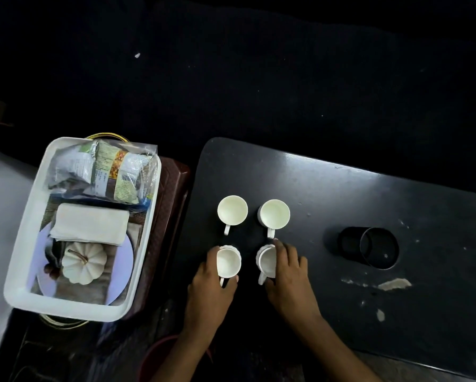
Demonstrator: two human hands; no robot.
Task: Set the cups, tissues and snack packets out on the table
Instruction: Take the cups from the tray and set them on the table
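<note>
Several white cups stand in a square on the dark table (341,194). The far left cup (232,210) and far right cup (274,213) stand free, handles toward me. My left hand (210,282) grips the near left cup (228,262) around its side. My right hand (287,274) holds the near right cup (267,261), fingers over its rim and thumb by the handle. In the white tray (22,271) on the left lie snack packets (104,169) in a clear bag and a folded stack of tissues (90,226).
A black cylindrical holder (369,248) lies on its side on the table's right half. The tray also holds a white pumpkin ornament (83,261) on a pale plate. The tray rests on a brown stool (173,194) left of the table. The table's paint is chipped near the front right.
</note>
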